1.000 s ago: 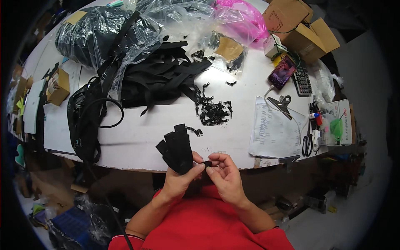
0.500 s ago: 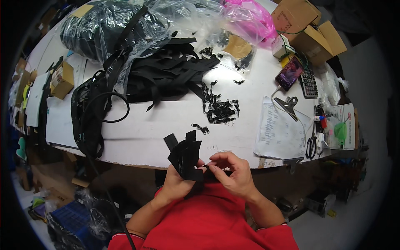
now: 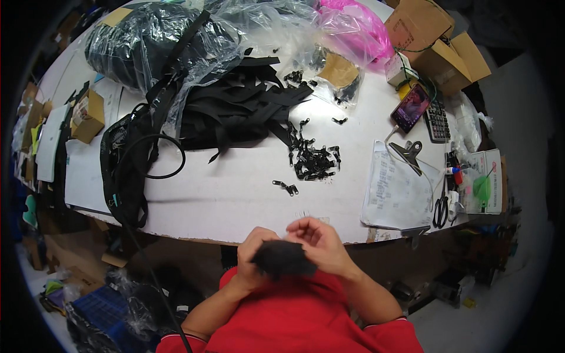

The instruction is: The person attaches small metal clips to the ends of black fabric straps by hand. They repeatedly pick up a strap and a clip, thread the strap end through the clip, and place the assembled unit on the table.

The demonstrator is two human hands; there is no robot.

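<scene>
In front of my red shirt, below the table's near edge, my left hand (image 3: 252, 257) is closed round a bundle of black fabric strips (image 3: 283, 259), which is blurred by motion. My right hand (image 3: 323, 246) is at the bundle's right side with its fingers curled. Its thumb tip is hidden, and whatever it pinches cannot be made out. Beyond the hands lies a pile of small black zipper sliders (image 3: 315, 160). A few more zipper sliders (image 3: 286, 187) lie nearer to me. Farther back on the left is a heap of black fabric strips (image 3: 235, 115).
A black bag (image 3: 125, 167) with a looped cable lies left on the white table (image 3: 218, 200). Clear plastic wrapping (image 3: 159, 44) and a pink bag (image 3: 359, 26) are at the back. A phone (image 3: 411, 108), clipped papers (image 3: 395, 188), scissors (image 3: 440, 210) and cardboard boxes (image 3: 450, 59) stand right.
The strip bundle has tipped from upright to lying toward my body and moved right and down. My left hand has turned with it; my right hand has shifted slightly left.
</scene>
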